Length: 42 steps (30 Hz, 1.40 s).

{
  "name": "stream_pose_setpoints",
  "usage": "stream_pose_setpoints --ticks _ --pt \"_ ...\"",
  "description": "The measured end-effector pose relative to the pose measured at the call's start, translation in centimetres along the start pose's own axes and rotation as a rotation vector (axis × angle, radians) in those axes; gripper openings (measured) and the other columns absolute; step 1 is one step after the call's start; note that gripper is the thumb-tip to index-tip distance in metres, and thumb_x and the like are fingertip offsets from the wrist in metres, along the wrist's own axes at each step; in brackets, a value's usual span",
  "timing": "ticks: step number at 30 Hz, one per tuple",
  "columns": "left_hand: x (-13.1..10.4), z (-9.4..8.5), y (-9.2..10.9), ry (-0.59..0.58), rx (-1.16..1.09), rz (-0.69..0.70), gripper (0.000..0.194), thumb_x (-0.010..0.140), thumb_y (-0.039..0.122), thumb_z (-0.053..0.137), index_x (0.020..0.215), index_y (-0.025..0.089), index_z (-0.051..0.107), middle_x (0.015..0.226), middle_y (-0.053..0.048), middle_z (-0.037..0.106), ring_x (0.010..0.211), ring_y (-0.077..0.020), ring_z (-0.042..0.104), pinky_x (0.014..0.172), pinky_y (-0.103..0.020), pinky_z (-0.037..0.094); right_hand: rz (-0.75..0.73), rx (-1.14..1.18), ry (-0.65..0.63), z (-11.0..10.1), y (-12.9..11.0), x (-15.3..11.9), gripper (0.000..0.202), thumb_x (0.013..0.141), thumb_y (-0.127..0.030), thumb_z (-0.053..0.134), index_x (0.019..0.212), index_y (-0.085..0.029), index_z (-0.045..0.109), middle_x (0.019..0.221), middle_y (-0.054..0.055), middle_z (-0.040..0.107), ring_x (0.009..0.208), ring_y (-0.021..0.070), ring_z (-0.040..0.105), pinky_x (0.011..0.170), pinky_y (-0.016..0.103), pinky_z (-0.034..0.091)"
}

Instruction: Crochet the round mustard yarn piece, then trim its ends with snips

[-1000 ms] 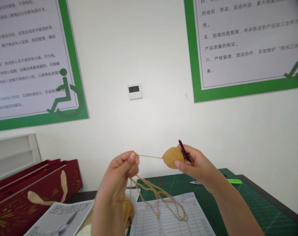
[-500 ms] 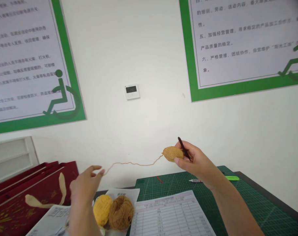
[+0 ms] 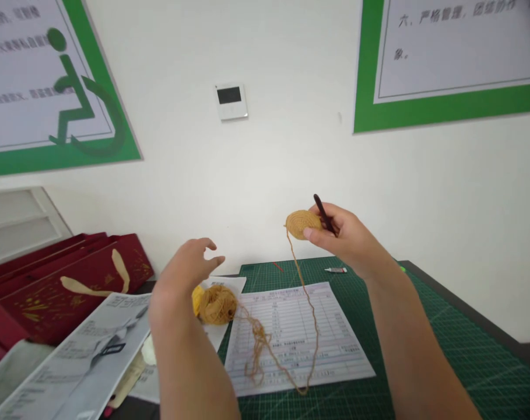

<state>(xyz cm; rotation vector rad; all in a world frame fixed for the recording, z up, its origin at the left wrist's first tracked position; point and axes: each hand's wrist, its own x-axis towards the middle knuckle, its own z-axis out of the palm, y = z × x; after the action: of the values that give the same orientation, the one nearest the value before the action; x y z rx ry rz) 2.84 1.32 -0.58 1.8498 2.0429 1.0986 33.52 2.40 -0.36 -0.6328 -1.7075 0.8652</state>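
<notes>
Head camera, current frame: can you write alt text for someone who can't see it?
A person's right hand holds a round tan yarn piece and a slim dark tool above a green cutting mat, while the left hand is open, apparently empty. A tan strand hangs from the piece onto a printed sheet, near a brown yarn ball and a yellow ball.

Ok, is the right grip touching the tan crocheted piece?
Touching. The head view shows it: the right grip has its thumb laid over the lower edge of the tan crocheted piece, with no gap visible.
</notes>
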Motion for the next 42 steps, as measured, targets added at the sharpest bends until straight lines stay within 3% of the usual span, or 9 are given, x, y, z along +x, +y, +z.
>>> stream_pose_setpoints --ticks 4,6,8,12,17,23,27,35,42 --pt "-1.4 -1.3 0.7 0.260 -0.178 0.061 0.016 0.079 0.015 0.077 0.081 0.016 0.061 0.098 -0.006 0.061 0.096 -0.0242 0.059 0.072 -0.036 0.052 0.009 0.009 -0.037 0.5 0.5 0.2 0.026 0.081 -0.035 0.075 0.096 -0.021 0.058 0.080 -0.002 0.052 0.069 0.0131 0.046 0.061 0.028 0.033" --pt "-2.4 -1.6 2.4 0.268 -0.304 0.122 0.016 0.078 0.018 0.078 0.078 0.019 0.062 0.085 -0.007 0.058 0.103 -0.0297 0.056 0.074 -0.035 0.051 0.009 0.018 -0.057 0.9 0.6 0.2 0.027 0.081 -0.034 0.076 0.097 -0.020 0.060 0.079 -0.002 0.051 0.068 0.0124 0.045 0.060 0.028 0.032" --pt "-3.4 -1.2 4.7 0.127 -0.447 0.221 0.026 0.079 0.029 0.078 0.100 0.019 0.068 0.092 -0.009 0.065 0.104 -0.0287 0.059 0.084 -0.038 0.050 0.006 0.037 -0.084 1.2 0.4 0.2 0.027 0.081 -0.035 0.076 0.097 -0.020 0.061 0.078 -0.002 0.052 0.067 0.0118 0.044 0.059 0.027 0.031" --pt "-4.5 1.4 8.7 -0.380 -0.745 0.396 0.077 0.068 0.027 0.083 0.138 0.018 0.051 0.104 -0.010 0.071 0.096 -0.0274 0.069 0.084 -0.041 0.055 -0.007 0.101 -0.121 1.9 -0.2 0.0 0.029 0.081 -0.040 0.077 0.095 -0.021 0.062 0.076 -0.003 0.052 0.065 0.0114 0.045 0.057 0.026 0.033" --pt "-4.4 3.9 10.7 -0.565 -0.904 0.425 0.045 0.079 0.016 0.075 0.121 0.019 0.060 0.078 0.000 0.063 0.058 -0.0130 0.058 0.050 -0.025 0.045 -0.003 0.175 -0.118 2.1 -0.8 0.0 0.030 0.080 -0.044 0.075 0.095 -0.022 0.061 0.075 -0.002 0.058 0.065 0.0133 0.053 0.060 0.027 0.043" --pt "-4.0 2.7 9.5 -0.419 -0.914 0.390 0.012 0.087 0.022 0.070 0.097 0.015 0.071 0.046 0.007 0.045 0.043 -0.0078 0.034 0.045 -0.023 0.023 0.001 0.194 -0.024 1.3 -0.8 0.1 0.021 0.077 -0.032 0.076 0.087 -0.021 0.061 0.079 -0.002 0.057 0.073 0.0130 0.051 0.065 0.025 0.042" --pt "-3.9 1.9 8.8 -0.213 -0.944 0.375 0.016 0.090 0.020 0.064 0.078 0.014 0.073 0.044 0.005 0.042 0.044 -0.0077 0.030 0.046 -0.025 0.019 0.043 0.180 -0.056 1.1 -0.9 -0.1 0.022 0.076 -0.034 0.076 0.087 -0.021 0.064 0.080 -0.001 0.057 0.074 0.0142 0.051 0.064 0.026 0.041" --pt "-4.5 1.2 9.5 0.126 -1.208 0.326 0.018 0.089 0.016 0.065 0.071 0.014 0.068 0.046 0.005 0.043 0.042 -0.0061 0.029 0.043 -0.018 0.025 0.085 0.179 -0.151 1.8 -1.4 -0.1 0.031 0.075 -0.043 0.077 0.087 -0.022 0.059 0.073 -0.002 0.051 0.063 0.0130 0.045 0.055 0.026 0.036" --pt "-4.3 -0.9 7.6 0.309 -1.522 0.218 0.017 0.090 0.005 0.058 0.076 0.012 0.066 0.049 0.005 0.044 0.043 -0.0063 0.031 0.038 -0.014 0.031 0.038 0.163 -0.221 2.0 -1.6 0.0 0.029 0.081 -0.042 0.073 0.088 -0.020 0.055 0.076 -0.003 0.044 0.064 0.0116 0.036 0.056 0.026 0.026"
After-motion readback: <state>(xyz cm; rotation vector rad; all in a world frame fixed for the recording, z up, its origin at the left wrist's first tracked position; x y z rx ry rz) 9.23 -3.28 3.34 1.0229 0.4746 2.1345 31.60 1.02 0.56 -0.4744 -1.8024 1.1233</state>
